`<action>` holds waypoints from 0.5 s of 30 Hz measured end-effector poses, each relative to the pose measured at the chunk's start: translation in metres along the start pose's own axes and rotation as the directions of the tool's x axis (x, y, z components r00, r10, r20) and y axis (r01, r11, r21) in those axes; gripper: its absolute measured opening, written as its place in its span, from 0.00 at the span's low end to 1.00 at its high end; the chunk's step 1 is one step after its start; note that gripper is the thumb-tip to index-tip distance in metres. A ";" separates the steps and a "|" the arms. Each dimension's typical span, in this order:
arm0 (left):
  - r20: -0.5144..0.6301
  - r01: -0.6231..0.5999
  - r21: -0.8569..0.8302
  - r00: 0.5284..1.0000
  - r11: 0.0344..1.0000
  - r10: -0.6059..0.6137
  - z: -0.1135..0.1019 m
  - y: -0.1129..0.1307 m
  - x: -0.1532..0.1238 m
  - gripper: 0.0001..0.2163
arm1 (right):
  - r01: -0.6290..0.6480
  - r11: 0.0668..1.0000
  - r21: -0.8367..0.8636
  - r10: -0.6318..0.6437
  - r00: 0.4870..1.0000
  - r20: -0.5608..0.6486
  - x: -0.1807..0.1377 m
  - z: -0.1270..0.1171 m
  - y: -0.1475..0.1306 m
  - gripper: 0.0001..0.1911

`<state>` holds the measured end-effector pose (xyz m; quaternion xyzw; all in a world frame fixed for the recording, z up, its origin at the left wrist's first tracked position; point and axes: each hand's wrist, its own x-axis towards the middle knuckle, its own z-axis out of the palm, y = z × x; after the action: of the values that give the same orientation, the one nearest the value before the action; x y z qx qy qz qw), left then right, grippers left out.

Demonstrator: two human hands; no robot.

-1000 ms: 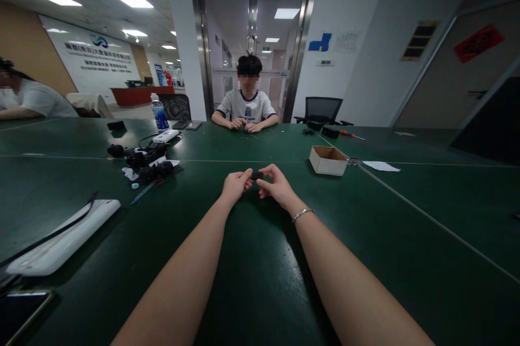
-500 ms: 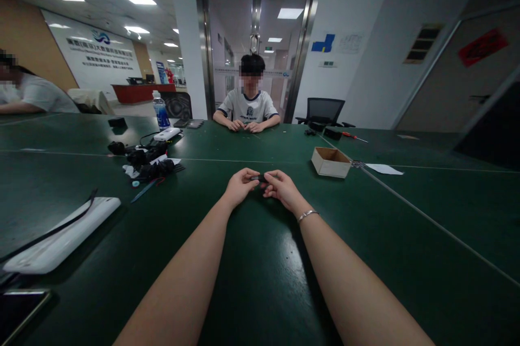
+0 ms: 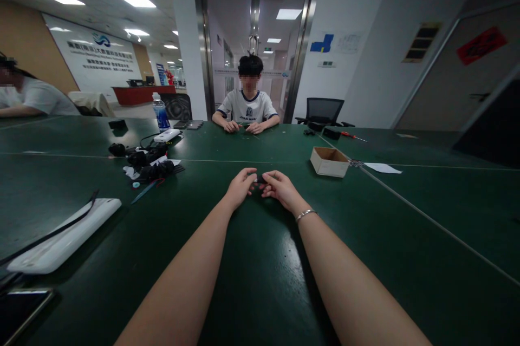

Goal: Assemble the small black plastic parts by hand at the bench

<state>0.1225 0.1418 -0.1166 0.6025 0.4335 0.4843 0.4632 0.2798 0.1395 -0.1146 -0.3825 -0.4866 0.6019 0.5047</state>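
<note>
A small dark object (image 3: 260, 178) with a silvery end spans the gap between my hands, just over the green table (image 3: 260, 259); it is too small to name. My left hand (image 3: 241, 186) is closed, with thumb and fingertips at the object's left, silvery end. The right, black end is pinched in the fingers of my right hand (image 3: 279, 189). A bracelet (image 3: 306, 215) circles my right wrist. The fingers cover part of the object.
An open cardboard box (image 3: 330, 163) stands right of my hands, by a paper sheet (image 3: 382, 168). Tangled black items (image 3: 150, 164) and a white power strip (image 3: 67, 235) lie left. A phone (image 3: 24, 311) is near front left. Opposite sits a person (image 3: 248, 108), hands on the table.
More of the silvery end shows between my hands now. Both hands stay in nearly the same place, with only slight finger shifts.
</note>
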 end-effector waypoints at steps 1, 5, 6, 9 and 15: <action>0.003 0.008 0.003 1.000 1.000 -0.008 0.000 -0.001 0.000 0.15 | -0.002 1.000 -0.002 0.002 1.000 0.004 0.000 0.000 0.000 0.07; -0.016 -0.025 0.050 1.000 0.998 0.026 0.000 -0.003 0.001 0.17 | 0.005 1.000 -0.010 -0.004 1.000 0.023 -0.002 0.001 -0.001 0.09; -0.016 -0.016 0.047 1.000 0.999 0.017 -0.001 -0.003 0.002 0.18 | 0.007 1.000 -0.007 -0.007 1.000 0.023 -0.002 0.000 -0.001 0.09; 0.003 0.032 0.015 0.999 0.999 -0.032 -0.001 -0.001 0.003 0.15 | 0.008 1.000 -0.002 -0.008 1.000 0.028 -0.002 -0.001 -0.001 0.10; -0.010 0.009 0.019 1.000 1.000 -0.009 0.001 -0.002 0.004 0.17 | 0.001 1.000 -0.001 -0.001 1.000 0.029 0.000 -0.001 0.000 0.10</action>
<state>0.1235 0.1458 -0.1184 0.6026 0.4432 0.4809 0.4573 0.2810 0.1396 -0.1152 -0.3735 -0.4943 0.6071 0.4976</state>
